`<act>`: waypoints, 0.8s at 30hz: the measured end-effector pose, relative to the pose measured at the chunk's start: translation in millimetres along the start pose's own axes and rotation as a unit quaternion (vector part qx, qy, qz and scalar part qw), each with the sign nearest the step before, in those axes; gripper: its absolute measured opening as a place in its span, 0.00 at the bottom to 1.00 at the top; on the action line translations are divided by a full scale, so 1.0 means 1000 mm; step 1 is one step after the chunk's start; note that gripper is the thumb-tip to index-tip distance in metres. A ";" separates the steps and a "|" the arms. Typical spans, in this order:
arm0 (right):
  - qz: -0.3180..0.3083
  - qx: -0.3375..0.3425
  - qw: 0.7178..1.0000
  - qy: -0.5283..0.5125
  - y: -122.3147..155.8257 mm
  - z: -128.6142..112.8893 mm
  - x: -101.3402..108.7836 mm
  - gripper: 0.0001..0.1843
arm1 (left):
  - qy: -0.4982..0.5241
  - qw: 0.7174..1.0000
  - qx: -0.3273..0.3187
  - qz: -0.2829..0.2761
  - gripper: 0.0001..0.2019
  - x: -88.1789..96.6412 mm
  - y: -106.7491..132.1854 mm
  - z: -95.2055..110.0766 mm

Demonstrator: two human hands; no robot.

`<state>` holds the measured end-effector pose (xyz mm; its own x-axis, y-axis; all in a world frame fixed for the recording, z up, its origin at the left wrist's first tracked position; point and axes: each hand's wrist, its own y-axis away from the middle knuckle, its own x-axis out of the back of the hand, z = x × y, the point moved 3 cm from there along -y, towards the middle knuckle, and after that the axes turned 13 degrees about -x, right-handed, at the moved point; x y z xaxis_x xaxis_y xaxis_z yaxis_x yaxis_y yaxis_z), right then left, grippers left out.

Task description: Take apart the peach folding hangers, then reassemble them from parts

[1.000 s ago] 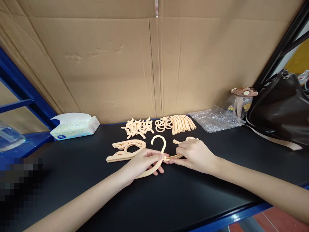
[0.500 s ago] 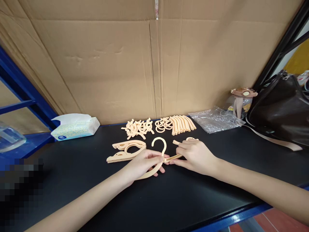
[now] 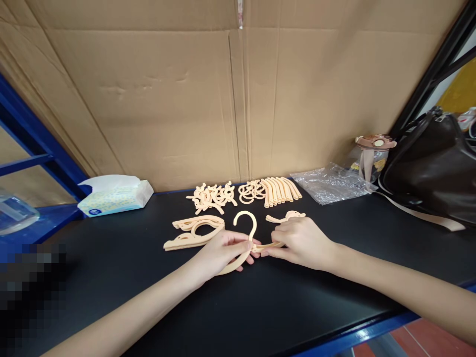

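Note:
A peach plastic hanger (image 3: 246, 224) with a round hook lies on the black table (image 3: 260, 307), its two arms meeting under the hook. My left hand (image 3: 219, 250) is closed on the hanger's left arm near the joint. My right hand (image 3: 299, 240) pinches the right arm piece (image 3: 268, 245) against that joint. Just behind my right hand lies a loose peach part (image 3: 288, 216). A small stack of folded hanger pieces (image 3: 191, 232) rests left of the hook.
Rows of peach hooks and arm parts (image 3: 245, 192) lie by the cardboard wall. A tissue pack (image 3: 115, 193) sits at the left, a clear plastic bag (image 3: 329, 183), a bottle (image 3: 372, 156) and a dark handbag (image 3: 433, 166) at the right. Blue shelf rails frame the table.
My right hand has lowered slightly, pressing the right arm piece flatter toward the joint, and the loose part behind it now shows more. My left hand has kept its grip.

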<state>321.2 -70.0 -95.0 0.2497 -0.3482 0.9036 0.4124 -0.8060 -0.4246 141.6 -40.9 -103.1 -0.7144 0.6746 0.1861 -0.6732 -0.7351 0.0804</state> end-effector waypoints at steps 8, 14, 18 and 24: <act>-0.020 -0.022 0.999 -0.017 -0.001 0.001 -0.001 0.34 | -0.019 0.999 -0.033 -0.006 0.18 -0.003 -0.003 -0.003; -0.058 -0.063 0.996 -0.040 -0.002 0.001 0.001 0.34 | -0.066 0.997 -0.037 -0.010 0.20 -0.005 0.000 0.000; -0.077 -0.091 0.991 -0.062 -0.004 0.002 0.003 0.34 | -0.093 0.994 -0.051 -0.029 0.20 -0.007 0.003 0.000; -0.087 -0.095 0.990 -0.057 -0.005 0.003 0.004 0.31 | -0.300 0.947 -0.110 0.000 0.17 -0.013 0.007 0.006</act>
<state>322.6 -65.9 -89.9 0.2911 -0.1480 0.9452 0.2890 -0.9282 -0.2344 147.5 -55.1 -99.4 -0.5219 0.4650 0.7151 -0.7437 -0.6587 -0.1145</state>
